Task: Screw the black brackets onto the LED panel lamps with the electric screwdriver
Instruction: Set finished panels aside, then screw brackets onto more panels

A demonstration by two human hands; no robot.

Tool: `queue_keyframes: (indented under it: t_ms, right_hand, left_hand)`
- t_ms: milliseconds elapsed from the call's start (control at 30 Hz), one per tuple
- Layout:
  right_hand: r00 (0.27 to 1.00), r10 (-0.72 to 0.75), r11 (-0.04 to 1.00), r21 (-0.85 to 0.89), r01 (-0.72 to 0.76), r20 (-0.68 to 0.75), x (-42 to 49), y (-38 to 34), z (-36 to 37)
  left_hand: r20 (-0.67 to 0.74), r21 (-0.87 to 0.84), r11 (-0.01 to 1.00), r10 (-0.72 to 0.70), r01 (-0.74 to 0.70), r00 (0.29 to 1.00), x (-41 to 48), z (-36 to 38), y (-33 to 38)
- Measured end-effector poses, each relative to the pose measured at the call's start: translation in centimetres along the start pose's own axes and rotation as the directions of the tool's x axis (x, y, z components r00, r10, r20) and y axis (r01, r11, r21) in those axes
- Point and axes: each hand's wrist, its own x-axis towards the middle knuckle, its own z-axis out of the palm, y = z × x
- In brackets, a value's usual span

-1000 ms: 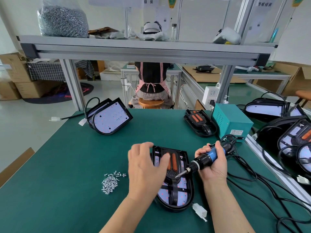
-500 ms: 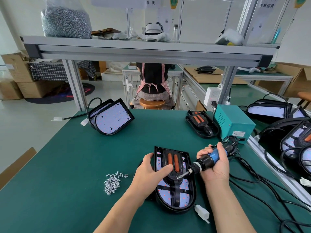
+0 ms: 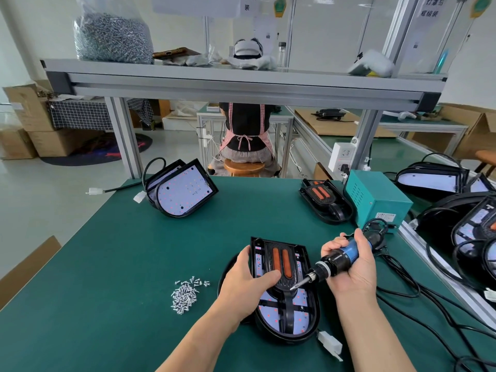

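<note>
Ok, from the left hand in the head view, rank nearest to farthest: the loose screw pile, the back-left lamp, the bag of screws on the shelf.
From the left hand:
1. Loose screw pile, just to its left on the table.
2. Back-left lamp, toward the table's far edge.
3. Bag of screws, up on the shelf beyond.
</note>
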Motion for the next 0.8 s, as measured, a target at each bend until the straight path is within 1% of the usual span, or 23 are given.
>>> queue_keyframes:
  t_ms: [100,200,333,433,533,800]
  right_hand:
    - [0.999,-0.033,0.999,0.0,0.033,-0.001,-0.3,-0.3,0.9]
    - [0.996,-0.086,0.996,-0.023,0.086,0.01,-0.4,-0.4,2.1]
    - [0.982,-0.189,0.974,-0.123,0.191,0.023,-0.4,0.1,4.3]
    - [0.965,-0.257,0.934,-0.24,0.263,0.054,-0.3,0.9,5.9]
    - [0.936,-0.332,0.876,-0.329,0.353,0.12,-0.3,1.7,7.2]
    - [0.863,-0.438,0.743,-0.439,0.505,0.25,-0.2,4.1,10.6]
  left_hand:
    - [0.032,0.02,0.999,0.026,-0.027,0.999,0.0,-0.1,-0.1]
    - [0.03,0.03,0.999,0.044,-0.045,0.999,0.1,-0.1,-0.2]
    - [0.031,0.029,0.998,0.051,-0.052,0.998,0.3,0.0,-0.5]
    - [0.016,0.034,0.998,0.053,-0.054,0.998,0.4,0.0,-0.6]
    - [0.009,0.034,0.998,0.056,-0.057,0.998,0.4,0.1,-0.7]
    - [0.006,0.044,0.998,0.05,-0.05,0.999,0.4,0.1,-0.6]
